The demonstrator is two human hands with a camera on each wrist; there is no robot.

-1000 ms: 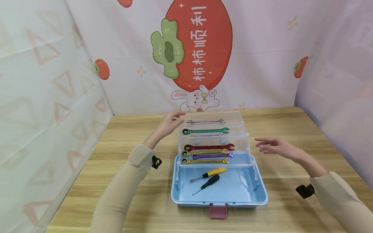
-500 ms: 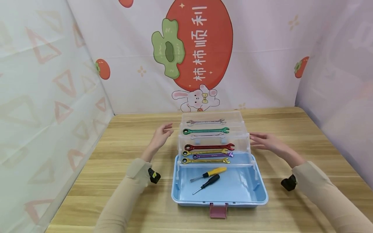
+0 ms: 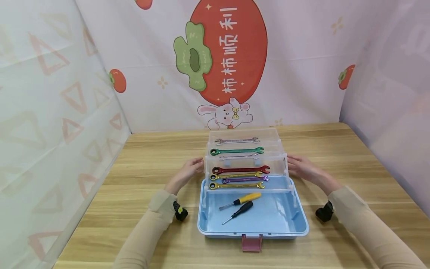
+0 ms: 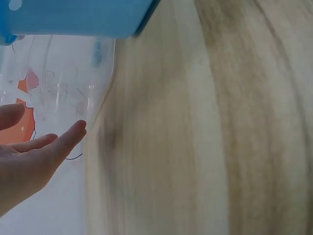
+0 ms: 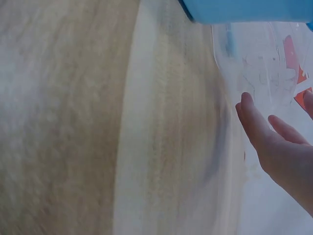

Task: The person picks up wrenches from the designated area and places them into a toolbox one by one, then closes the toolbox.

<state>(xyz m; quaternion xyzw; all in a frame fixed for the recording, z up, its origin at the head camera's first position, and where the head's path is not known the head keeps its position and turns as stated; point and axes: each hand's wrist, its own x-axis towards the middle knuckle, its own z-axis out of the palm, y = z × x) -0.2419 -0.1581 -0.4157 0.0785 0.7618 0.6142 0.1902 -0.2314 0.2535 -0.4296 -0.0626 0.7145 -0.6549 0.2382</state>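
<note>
An opened light-blue toolbox (image 3: 272, 222) holds clear stepped trays (image 3: 278, 164) above its base. Combination wrenches lie along the trays: a green wrench (image 3: 236, 151), a red wrench (image 3: 240, 170), and several silver, gold and purple ones. In the base rest a yellow-handled screwdriver (image 3: 250, 198) and a black-handled screwdriver (image 3: 243, 209). My left hand (image 3: 188, 172) is beside the trays' left side, fingers extended; my right hand (image 3: 308, 171) mirrors it on the right. Its fingertips are partly hidden by the clear plastic, so contact is unclear. Neither hand holds anything.
The toolbox stands on a wood-grain table (image 3: 141, 160). A pink latch (image 3: 252, 244) hangs from its front edge. Printed cloth walls (image 3: 302, 74) enclose the back and both sides. A small black camera sits on each wrist.
My left hand has come down from near the upper trays to their left side. The right hand has moved left, in to the trays' right side. The toolbox and tools have stayed put.
</note>
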